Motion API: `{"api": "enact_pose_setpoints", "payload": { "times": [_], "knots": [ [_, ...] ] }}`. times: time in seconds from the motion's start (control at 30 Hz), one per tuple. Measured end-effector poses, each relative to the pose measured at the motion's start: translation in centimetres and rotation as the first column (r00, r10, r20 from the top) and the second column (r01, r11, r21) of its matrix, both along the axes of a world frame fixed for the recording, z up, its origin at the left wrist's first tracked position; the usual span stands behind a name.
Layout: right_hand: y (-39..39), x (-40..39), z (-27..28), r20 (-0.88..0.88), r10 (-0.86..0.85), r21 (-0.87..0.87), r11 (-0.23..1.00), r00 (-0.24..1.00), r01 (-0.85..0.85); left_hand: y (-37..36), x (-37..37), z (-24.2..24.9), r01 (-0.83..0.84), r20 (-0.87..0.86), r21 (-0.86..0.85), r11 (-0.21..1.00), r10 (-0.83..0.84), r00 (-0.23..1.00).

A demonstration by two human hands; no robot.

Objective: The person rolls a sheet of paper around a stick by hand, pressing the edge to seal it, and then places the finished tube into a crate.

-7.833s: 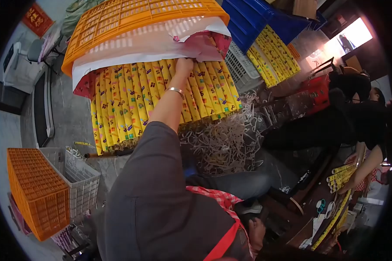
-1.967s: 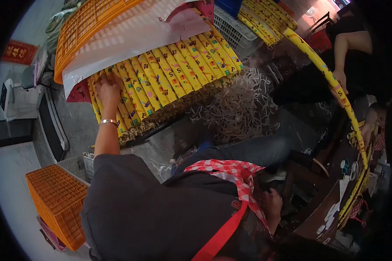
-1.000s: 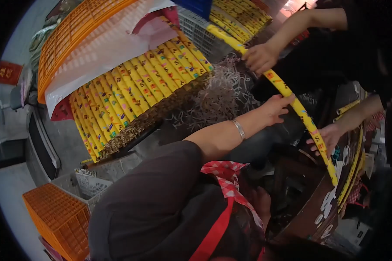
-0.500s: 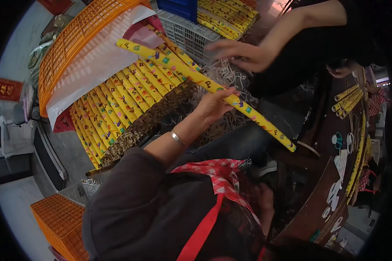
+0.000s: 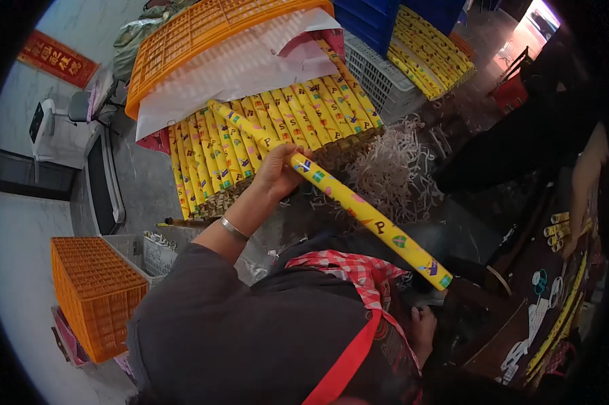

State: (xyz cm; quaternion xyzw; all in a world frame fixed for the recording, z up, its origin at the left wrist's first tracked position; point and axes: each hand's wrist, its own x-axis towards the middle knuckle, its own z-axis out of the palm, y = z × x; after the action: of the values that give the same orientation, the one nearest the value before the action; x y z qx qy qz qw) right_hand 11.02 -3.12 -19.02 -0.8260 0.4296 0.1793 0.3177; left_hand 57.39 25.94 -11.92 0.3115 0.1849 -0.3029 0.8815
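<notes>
My left hand (image 5: 281,174), with a silver bracelet at the wrist, is wrapped round a long yellow wrapping paper roll (image 5: 365,212) near its middle. The roll slants from upper left down to the right, printed with letters and small coloured pictures. Beyond its far end lies a row of similar yellow rolls (image 5: 301,115), on white and red sheeting against an orange crate (image 5: 230,40). My right hand (image 5: 422,331) is low by my lap beside the checked cloth, fingers curled and partly in shadow; I see nothing in it.
Shredded paper strips (image 5: 392,172) are heaped beyond the held roll. More yellow rolls (image 5: 429,54) lie by a grey crate (image 5: 375,77). A co-worker's arm (image 5: 588,175) reaches to the dark table (image 5: 507,331), where short rolls and white tags lie. Another orange crate (image 5: 98,297) stands lower left.
My view has shifted, and my left hand with the roll now appears farther left. The co-worker's arm has moved from above the shredded strips to the table at right.
</notes>
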Motion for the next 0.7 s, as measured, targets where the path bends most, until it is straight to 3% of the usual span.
{"api": "enact_pose_setpoints", "payload": {
  "times": [0.1,0.23,0.33,0.47,0.53,0.6,0.63,0.67,0.7],
  "knots": [
    [0.1,1.4,2.4,0.001,0.019,0.09,0.996,1.0,-0.019,1.5,-1.0,0.6,-0.112,-0.095,0.127,0.986,0.124,0.988],
    [-0.2,-0.1,0.7,0.064,0.016,0.031,0.999,0.998,-0.018,0.3,-3.3,0.9,-0.191,-0.17,0.237,0.953,0.234,0.957],
    [0.1,0.3,1.8,0.07,-0.037,0.046,0.998,0.997,0.034,-1.1,-6.0,1.9,-0.124,-0.25,0.246,0.961,0.186,0.95],
    [-0.1,-0.3,1.6,0.043,-0.006,-0.031,0.999,0.999,0.007,2.8,-2.0,-2.5,-0.218,-0.206,0.191,0.957,0.257,0.944],
    [-0.1,-0.6,1.4,0.066,0.009,-0.055,0.998,0.998,-0.005,5.0,-0.5,-1.4,-0.19,-0.147,0.326,0.926,0.248,0.958],
    [0.1,-0.6,1.5,0.05,0.038,-0.059,0.998,0.998,-0.035,9.7,3.1,-5.0,-0.233,-0.119,0.286,0.929,0.276,0.954],
    [0.0,-0.8,1.4,0.046,0.038,-0.058,0.998,0.998,-0.035,11.1,4.0,-5.4,-0.215,-0.096,0.262,0.941,0.247,0.964],
    [0.0,-1.0,1.2,0.051,0.043,-0.082,0.996,0.998,-0.039,11.0,3.5,-1.2,-0.174,-0.054,0.345,0.922,0.205,0.977],
    [0.1,-1.2,0.9,0.056,0.049,-0.104,0.994,0.997,-0.043,12.9,4.8,-1.9,-0.137,-0.108,0.296,0.945,0.175,0.979]
  ]
}}
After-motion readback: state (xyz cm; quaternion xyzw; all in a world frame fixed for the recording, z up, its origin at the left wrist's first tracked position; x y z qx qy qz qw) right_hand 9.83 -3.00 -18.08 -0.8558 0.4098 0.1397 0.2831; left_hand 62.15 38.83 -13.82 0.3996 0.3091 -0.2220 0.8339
